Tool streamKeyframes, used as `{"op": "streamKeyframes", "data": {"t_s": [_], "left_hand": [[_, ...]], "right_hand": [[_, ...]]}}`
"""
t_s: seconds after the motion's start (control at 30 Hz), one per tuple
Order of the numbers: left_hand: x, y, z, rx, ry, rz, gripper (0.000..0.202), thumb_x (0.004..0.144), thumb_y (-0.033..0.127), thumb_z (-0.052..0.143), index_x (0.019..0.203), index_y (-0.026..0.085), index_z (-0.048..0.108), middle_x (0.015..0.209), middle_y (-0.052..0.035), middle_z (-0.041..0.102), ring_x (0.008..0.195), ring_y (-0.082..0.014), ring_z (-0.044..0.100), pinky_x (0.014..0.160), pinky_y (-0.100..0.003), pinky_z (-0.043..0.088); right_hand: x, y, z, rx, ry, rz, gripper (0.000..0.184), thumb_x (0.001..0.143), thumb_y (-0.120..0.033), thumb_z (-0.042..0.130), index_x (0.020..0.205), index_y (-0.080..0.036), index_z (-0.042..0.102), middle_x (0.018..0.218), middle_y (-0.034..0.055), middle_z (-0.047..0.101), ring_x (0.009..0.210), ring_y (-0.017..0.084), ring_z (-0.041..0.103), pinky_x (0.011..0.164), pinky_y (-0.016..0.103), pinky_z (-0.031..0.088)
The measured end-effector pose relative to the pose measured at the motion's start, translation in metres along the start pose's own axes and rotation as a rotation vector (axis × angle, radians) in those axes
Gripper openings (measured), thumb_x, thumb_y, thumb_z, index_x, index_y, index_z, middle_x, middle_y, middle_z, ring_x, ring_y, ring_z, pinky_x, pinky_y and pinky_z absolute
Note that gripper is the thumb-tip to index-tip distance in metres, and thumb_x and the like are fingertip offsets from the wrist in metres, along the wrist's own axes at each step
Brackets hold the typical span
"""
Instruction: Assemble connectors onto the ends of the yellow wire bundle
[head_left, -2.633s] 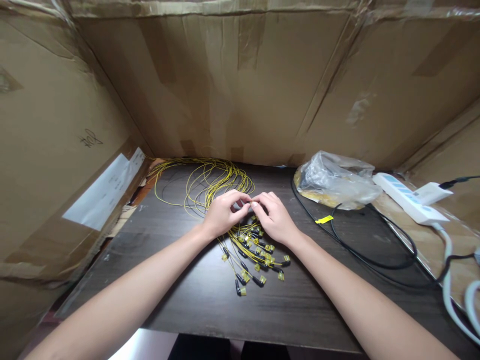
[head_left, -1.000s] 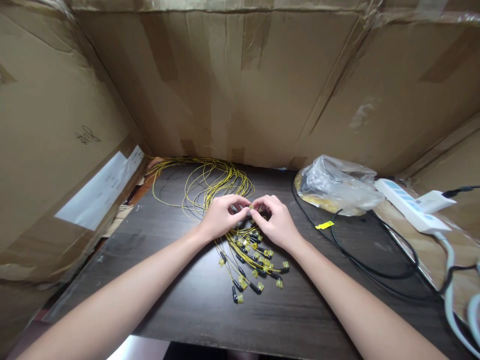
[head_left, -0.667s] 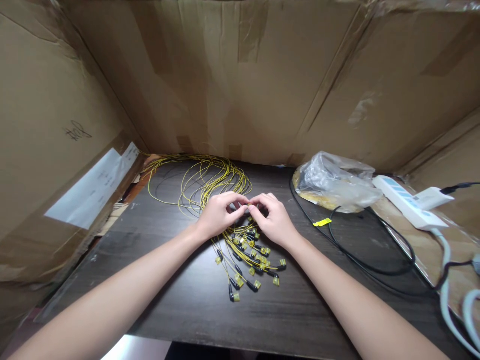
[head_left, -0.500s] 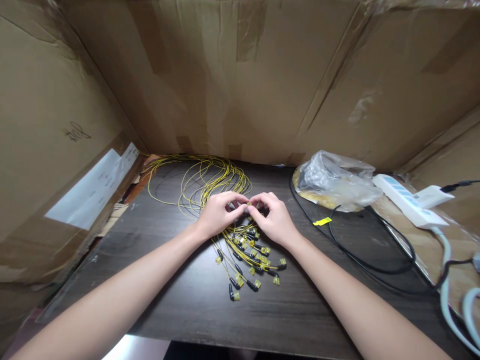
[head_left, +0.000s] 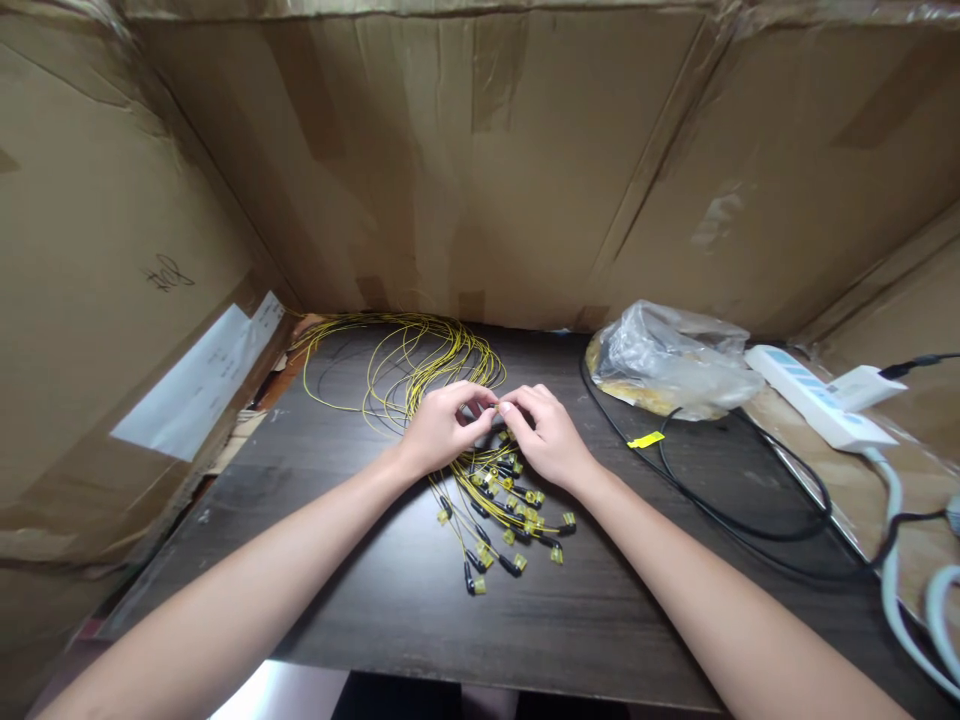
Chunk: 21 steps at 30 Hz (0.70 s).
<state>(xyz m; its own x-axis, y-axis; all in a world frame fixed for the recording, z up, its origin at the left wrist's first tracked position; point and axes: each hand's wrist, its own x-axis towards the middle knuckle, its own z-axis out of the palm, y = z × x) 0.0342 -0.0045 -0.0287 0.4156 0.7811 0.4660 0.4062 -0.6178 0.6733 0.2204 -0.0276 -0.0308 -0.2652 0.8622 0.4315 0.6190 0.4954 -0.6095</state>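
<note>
A bundle of thin yellow cables loops across the dark wooden table. Their ends carry black connectors with yellow caps, fanned out below my hands. My left hand and my right hand meet fingertip to fingertip just above that fan. Both pinch a small yellow-capped connector end between thumb and forefinger. The rest of each hand curls over the cables and hides what lies beneath.
Cardboard walls enclose the table on three sides. A clear plastic bag lies at the right rear, with a black cord bearing a yellow tag looping past it. A white power strip sits far right.
My hands stay together at the same spot, only the fingertips shifting slightly on the connector. The view has swayed a little.
</note>
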Motion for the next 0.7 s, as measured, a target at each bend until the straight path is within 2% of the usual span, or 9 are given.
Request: {"op": "streamKeyframes", "data": {"t_s": [0.3,0.53,0.7], "left_hand": [[0.0018,0.0024,-0.0014,-0.054,0.007,-0.05,0.014,0.088,0.025,0.066,0.095,0.017,0.075,0.092,-0.0043,0.077,0.076,-0.0136,0.069,0.066,-0.022,0.055],[0.0015,0.0028,-0.0018,-0.048,0.0,-0.02,0.014,0.088,0.023,0.066,0.096,0.017,0.075,0.092,-0.0051,0.076,0.075,-0.0133,0.068,0.062,-0.021,0.055],[0.0012,0.0029,-0.0006,-0.029,-0.004,-0.019,0.013,0.087,0.021,0.066,0.096,0.016,0.074,0.091,-0.0049,0.074,0.074,-0.0124,0.067,0.061,-0.02,0.054]], "right_hand": [[-0.0009,0.0018,0.0001,0.065,0.068,0.01,0.003,0.088,-0.021,0.061,0.086,-0.021,0.063,0.084,0.0044,0.067,0.083,0.022,0.058,0.076,0.036,0.045],[-0.0009,0.0015,-0.0011,0.045,0.029,0.021,0.016,0.095,-0.027,0.053,0.086,-0.022,0.066,0.083,0.0045,0.069,0.085,0.023,0.057,0.078,0.037,0.045],[0.0002,0.0021,-0.0014,0.0,-0.008,0.002,0.033,0.1,-0.028,0.043,0.07,-0.023,0.056,0.073,0.0043,0.064,0.076,0.021,0.053,0.074,0.036,0.041]]}}
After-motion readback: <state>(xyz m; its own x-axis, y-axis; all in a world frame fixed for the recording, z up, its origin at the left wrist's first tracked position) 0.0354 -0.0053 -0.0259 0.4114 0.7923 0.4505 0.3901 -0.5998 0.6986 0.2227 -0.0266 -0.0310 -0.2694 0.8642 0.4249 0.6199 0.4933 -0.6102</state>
